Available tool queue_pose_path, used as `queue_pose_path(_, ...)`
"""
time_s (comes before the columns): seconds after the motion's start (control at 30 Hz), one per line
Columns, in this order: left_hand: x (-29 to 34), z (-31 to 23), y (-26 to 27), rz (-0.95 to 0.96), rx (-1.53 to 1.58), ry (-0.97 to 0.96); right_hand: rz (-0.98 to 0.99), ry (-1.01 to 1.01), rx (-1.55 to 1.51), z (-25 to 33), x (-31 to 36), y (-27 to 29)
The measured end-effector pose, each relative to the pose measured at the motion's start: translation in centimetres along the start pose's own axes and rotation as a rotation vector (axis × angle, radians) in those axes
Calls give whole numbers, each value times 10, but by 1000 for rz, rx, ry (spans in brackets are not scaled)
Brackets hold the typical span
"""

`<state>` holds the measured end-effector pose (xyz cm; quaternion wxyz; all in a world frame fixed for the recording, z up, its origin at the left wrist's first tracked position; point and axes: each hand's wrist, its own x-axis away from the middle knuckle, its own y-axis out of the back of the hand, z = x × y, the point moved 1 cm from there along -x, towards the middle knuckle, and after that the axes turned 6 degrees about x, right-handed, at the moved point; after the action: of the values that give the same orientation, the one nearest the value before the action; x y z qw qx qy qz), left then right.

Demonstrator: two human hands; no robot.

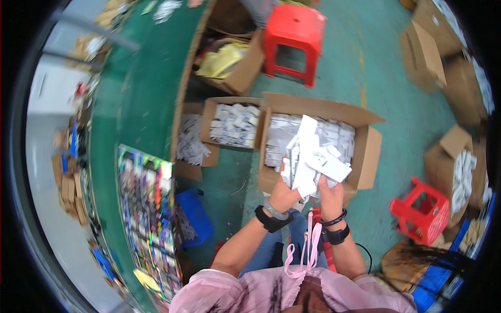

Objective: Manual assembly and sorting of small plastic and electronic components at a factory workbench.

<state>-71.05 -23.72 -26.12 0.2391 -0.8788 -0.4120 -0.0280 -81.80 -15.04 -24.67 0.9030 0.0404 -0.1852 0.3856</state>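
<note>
As open cartons crowd the green floor [342,62], a person in a pink top [224,292] grips a loose bundle of white pieces [308,151] with both bare hands, arms stretched forward from the lower edge of the view. The left hand [283,197] is clamped on the bundle's lower left side, most of its fingers hidden by the pieces; the right hand [332,201] is closed on the lower right side, its thumb pressed against the white parts. The bundle, fanned out at uneven angles, appears over the near part of a large carton [369,159] holding many more white parts; how high it is above them cannot be told. Black bands circle both wrists, with a grey band [275,209] beside the 1 on the left.

Just left of the large carton, a smaller carton [207,122] is filled with white parts bearing yellow marks, and next to it another box [210,156] contains white items. A blue bin [193,216] sits nearer the person, beside a green workbench [141,94] on which a shiny, multicoloured sheet [148,208] lies. Of 2 red stools, 1 stands beyond the cartons, near a box with yellow material [224,60]; the other [424,211] is at right, near a carton [437,169] of white pieces.
</note>
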Motion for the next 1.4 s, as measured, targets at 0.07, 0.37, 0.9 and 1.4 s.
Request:
queue_pose_path(0.07, 22, -54, 26, -34, -5, -190, 126, 52, 69, 28, 11, -43)
queue_pose_path(0.37, 156, -204, 195, -790, 167, -572, 920, 367, 161, 100, 67, -334)
queue_pose_path(0.9, 314, -193, 401, -1210, 156, -76, 945, 658, 1002, 1, 144, -506)
queue_pose_path(1.4, 231, -217, 238, -1030, -1428, -235, 608, 331, 323, -4, 17, -225)
